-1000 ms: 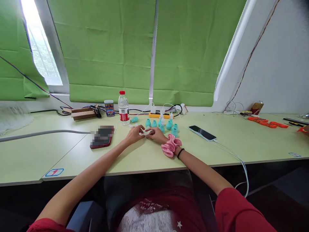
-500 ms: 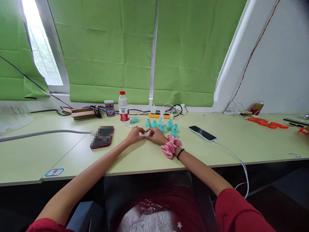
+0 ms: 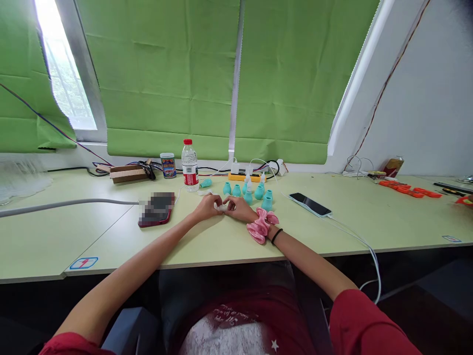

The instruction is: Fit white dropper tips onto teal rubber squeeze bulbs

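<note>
My left hand [image 3: 207, 207] and my right hand [image 3: 239, 209] meet above the table, fingers bent and pinching. Between their fingertips is a small whitish, translucent piece [image 3: 220, 208], too small to name. Just beyond my right hand stand several turquoise bulb-shaped pieces [image 3: 267, 199], some topped with white pointed tips [image 3: 249, 185]. One turquoise bulb [image 3: 206, 183] lies on its side behind my left hand, near another whitish scrap [image 3: 205, 193]. A pink bow scrunchie [image 3: 261, 225] and a black band are on my right wrist.
Left of my hands are a phone in a red case [image 3: 157, 209], a water bottle [image 3: 190, 167] and a can [image 3: 168, 165]. A second phone [image 3: 310, 204] with a white cable lies to the right. Behind stand a power strip [image 3: 236, 177] and a cardboard box [image 3: 128, 174]; orange tools [image 3: 410, 189] lie far right.
My hands stay almost in place. The whitish piece between the fingertips has shifted slightly, and the view has moved a little.
</note>
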The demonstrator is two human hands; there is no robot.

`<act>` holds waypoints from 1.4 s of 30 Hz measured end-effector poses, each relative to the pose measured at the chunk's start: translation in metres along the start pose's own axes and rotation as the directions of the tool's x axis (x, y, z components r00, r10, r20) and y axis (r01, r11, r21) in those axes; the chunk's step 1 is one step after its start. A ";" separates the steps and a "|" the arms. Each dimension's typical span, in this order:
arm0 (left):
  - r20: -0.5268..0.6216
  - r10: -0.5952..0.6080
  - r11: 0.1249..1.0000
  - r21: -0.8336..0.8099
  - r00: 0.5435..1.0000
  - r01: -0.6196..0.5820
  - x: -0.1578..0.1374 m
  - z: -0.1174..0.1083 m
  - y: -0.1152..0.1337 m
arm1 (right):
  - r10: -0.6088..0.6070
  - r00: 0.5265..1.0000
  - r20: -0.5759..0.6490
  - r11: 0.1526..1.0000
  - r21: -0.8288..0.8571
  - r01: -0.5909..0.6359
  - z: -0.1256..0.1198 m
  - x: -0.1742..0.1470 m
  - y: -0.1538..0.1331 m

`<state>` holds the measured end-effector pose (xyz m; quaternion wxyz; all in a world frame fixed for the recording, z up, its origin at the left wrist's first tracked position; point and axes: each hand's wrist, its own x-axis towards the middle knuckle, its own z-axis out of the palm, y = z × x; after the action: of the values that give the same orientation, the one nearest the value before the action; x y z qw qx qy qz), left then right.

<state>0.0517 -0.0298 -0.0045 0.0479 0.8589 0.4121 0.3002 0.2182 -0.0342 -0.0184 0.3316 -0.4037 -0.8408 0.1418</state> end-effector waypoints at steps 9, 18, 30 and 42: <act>0.023 -0.003 1.000 0.028 1.000 0.002 -0.004 0.004 0.002 | 0.025 1.000 -0.010 0.892 -0.452 -0.027 -0.028 -0.017 -0.027; 0.016 0.052 0.998 -0.020 0.999 -0.051 -0.002 0.007 -0.001 | 0.233 0.836 -0.496 0.627 -0.581 -0.519 -0.086 -0.063 -0.004; -0.137 -0.065 0.979 -0.202 0.988 0.036 -0.001 -0.004 0.008 | 0.014 0.888 -0.460 0.867 -0.436 -0.240 -0.071 -0.071 0.006; 0.229 -0.195 0.361 -0.887 0.954 0.287 0.000 -0.028 0.003 | -0.104 0.952 -0.287 0.917 -0.399 -0.020 -0.003 -0.032 -0.031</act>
<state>0.0385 -0.0366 0.0197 0.5696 0.6339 0.2995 0.4290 0.2164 -0.0783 -0.0148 0.3704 -0.4611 -0.7998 -0.1026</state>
